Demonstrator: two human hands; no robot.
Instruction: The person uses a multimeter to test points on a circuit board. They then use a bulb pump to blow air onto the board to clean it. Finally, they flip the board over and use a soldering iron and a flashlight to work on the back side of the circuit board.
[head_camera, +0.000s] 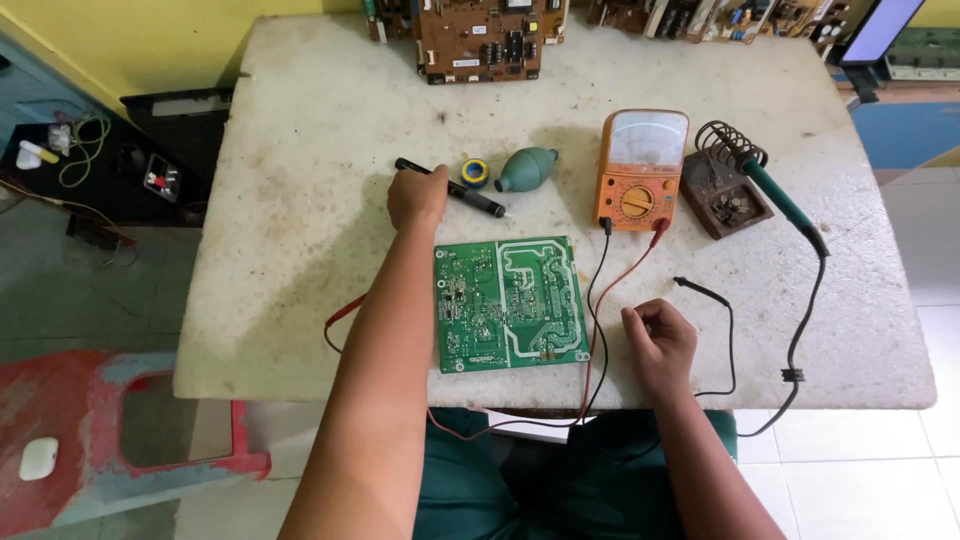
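Overhead, one stained white table (300, 250) fills the middle of the frame. Left to right on it: one black pen-shaped tool (455, 189), one small round solder reel (474, 172), one teal rubber blower bulb (527, 168), one green circuit board (510, 303), one orange analogue multimeter (640, 170) with two leads, one red (625, 275) and one black (597, 290), and one soldering iron (785, 205) resting in one coiled stand (728, 190). Two brown circuit boards (480, 38) lean at the upper edge. Left hand (416, 198), centre-left, is closed around the rear end of the pen-shaped tool, whose tip points right toward the blower bulb. Right hand (657, 335), lower right of centre, is loosely curled, fingertips pinched; what they pinch cannot be told. The green circuit board lies flat between the two hands, just below the left hand and just left of the right.
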